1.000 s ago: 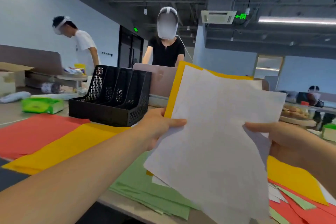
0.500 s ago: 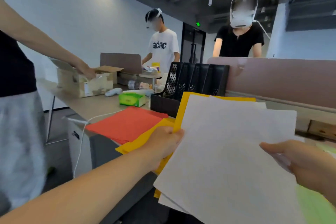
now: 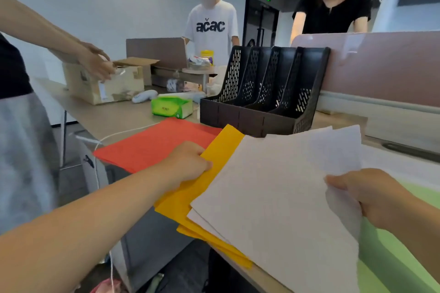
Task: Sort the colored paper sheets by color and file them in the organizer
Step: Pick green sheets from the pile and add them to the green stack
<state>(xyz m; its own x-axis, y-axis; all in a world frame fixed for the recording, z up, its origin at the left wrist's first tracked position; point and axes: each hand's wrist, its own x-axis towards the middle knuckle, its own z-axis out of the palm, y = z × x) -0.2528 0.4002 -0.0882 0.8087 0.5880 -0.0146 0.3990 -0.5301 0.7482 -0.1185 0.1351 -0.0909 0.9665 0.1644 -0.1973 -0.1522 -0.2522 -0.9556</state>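
White sheets [image 3: 273, 197] fan out low in the view above the desk [image 3: 119, 119] edge. The right hand [image 3: 376, 200] pinches their right edge, thumb on top. Yellow sheets [image 3: 214, 173] lie just under them and stick out to the left, where the left hand [image 3: 188, 164] curls its fingers round their edge. Whether that grip also catches the white ones is hard to tell through the blur. Green sheets [image 3: 392, 257] lie on the desk below the right hand. Red sheets [image 3: 154, 145] rest flat beyond the left hand. Behind them the black organizer [image 3: 262, 93] stands upright, its four slots against a pink divider [image 3: 381, 66]. Further left sit a green tissue pack [image 3: 171, 107] and a cardboard box [image 3: 107, 83].
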